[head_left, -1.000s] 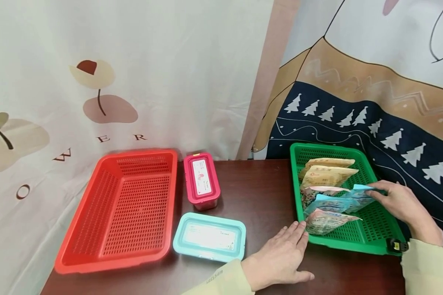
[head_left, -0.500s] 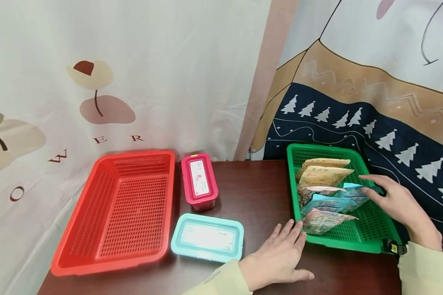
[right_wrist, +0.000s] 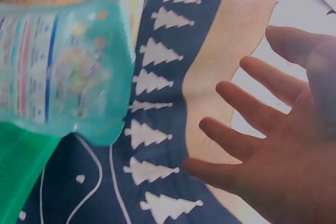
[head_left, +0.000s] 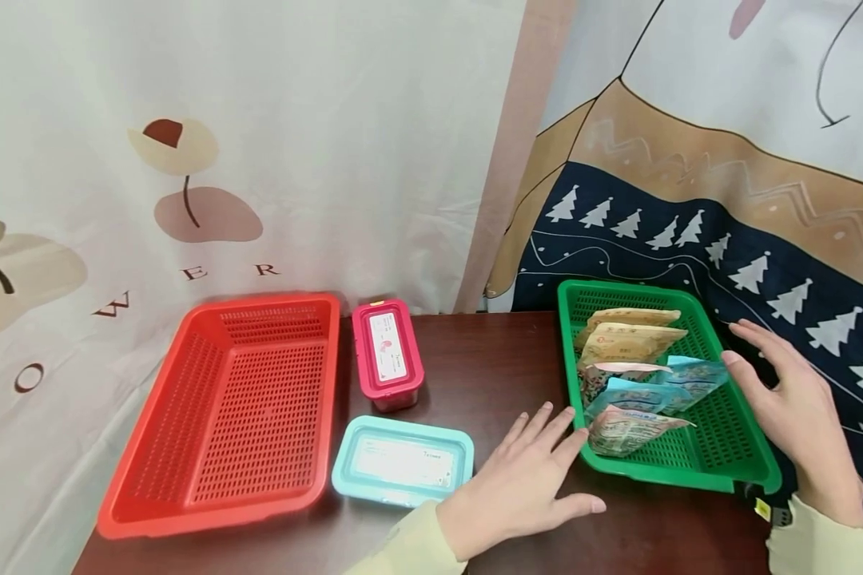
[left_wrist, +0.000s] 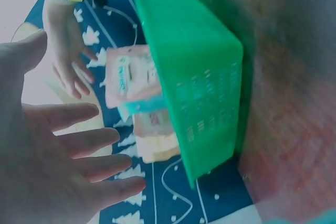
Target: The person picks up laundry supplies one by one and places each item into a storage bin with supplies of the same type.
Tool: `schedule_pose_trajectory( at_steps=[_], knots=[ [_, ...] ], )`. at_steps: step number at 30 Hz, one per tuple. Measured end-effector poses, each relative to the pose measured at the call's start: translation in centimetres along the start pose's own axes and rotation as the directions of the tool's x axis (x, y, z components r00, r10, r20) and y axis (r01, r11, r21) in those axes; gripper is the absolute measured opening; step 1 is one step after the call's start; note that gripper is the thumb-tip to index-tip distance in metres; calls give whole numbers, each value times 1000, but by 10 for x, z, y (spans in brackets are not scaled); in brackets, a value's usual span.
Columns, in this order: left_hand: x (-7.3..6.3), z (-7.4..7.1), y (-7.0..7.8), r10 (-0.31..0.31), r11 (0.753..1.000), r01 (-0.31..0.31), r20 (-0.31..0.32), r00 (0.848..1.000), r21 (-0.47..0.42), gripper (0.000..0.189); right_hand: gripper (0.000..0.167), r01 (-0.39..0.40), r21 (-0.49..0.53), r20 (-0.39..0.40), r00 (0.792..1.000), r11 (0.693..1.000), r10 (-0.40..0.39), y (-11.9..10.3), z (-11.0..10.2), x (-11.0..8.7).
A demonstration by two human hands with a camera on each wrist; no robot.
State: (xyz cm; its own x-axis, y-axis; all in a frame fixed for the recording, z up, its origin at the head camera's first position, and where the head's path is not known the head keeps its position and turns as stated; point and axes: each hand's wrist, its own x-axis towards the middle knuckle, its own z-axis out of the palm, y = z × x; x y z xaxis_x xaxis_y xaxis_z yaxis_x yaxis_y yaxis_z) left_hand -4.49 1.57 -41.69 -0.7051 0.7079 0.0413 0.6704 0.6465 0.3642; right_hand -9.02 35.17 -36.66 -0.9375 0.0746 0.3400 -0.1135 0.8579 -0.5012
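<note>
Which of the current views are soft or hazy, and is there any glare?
Head view: the sharpest, though a pale sheen lies on the table and glare washes out part of the label on the blue box; left wrist view: hazy, with the green basket soft; right wrist view: also soft, small print on a blue pouch unreadable.
</note>
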Motion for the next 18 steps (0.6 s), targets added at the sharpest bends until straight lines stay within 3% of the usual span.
schedule_pose_trajectory(
  at_steps=[8,13,18],
  knots=[
    [-12,-22,-16,-101,991,89,-131,986,-96,78,48,4,100,-108,994,995,7,-24,4,-10],
    [-23,-36,-32,-176,976,142,-209,962,-167,75,46,7,190,-143,990,982,21,-41,13,-17],
    [-36,-48,-52,-274,947,215,-248,929,-239,75,45,25,267,-143,990,963,13,-60,24,-23]
  ],
)
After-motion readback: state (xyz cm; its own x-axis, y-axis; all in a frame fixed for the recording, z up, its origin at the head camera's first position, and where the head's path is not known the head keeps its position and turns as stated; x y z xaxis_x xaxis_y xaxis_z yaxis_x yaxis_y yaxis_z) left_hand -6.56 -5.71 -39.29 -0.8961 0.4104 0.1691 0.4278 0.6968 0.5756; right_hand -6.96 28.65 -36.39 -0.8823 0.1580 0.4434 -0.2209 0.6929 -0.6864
